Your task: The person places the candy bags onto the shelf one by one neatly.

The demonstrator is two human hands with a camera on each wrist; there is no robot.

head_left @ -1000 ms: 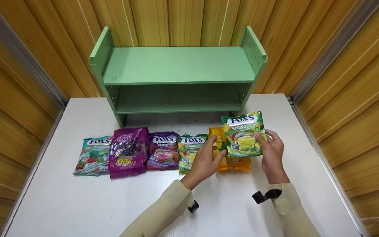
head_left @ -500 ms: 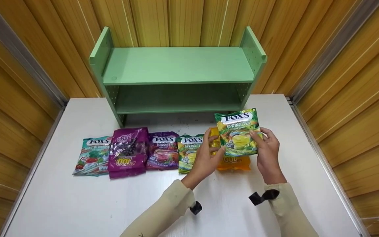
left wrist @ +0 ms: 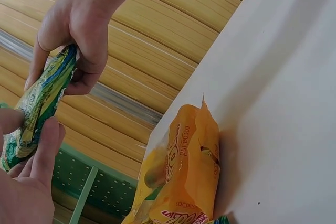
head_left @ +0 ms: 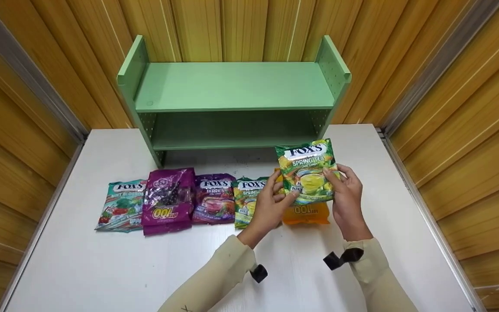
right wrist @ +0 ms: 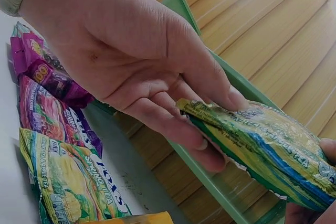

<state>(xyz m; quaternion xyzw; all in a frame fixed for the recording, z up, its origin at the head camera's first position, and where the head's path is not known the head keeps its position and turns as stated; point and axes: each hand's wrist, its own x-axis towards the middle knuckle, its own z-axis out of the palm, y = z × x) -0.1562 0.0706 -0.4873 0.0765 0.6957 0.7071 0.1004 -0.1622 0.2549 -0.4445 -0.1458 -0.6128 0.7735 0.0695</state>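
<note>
Wood-grain plank walls (head_left: 243, 26) in yellow-brown close off the back and both sides, with grey metal strips (head_left: 28, 71) running down the two corners. Between them stretches a white table (head_left: 80, 268), its pale surface carrying soft shadows under the arms and some small dark specks near the back. Against the rear wall stands a green shelf unit (head_left: 232, 84), with perforated side panels and two visible boards, the lower one in shade. Cream sleeves (head_left: 208, 275) reach in from the near edge, each with a black band at the wrist.

Both hands have hold of one green Spring Tea bag (head_left: 308, 175), lifted above the table in front of the shelf's right end, slightly tilted, its printed face toward the head camera. The right hand (head_left: 348, 201) pinches its right side, thumb on the front and fingers behind; the left hand (head_left: 269, 210) pinches the lower left corner, its grip closed to the bag's thickness.

Along the table lies a row of bags: from the left, a teal one (head_left: 121, 206), a purple one (head_left: 169, 201) overlapping its edge, a Berries bag (head_left: 215, 199), a second Spring Tea bag (head_left: 245, 203), and an orange bag (head_left: 306, 215) partly hidden behind the raised one.
</note>
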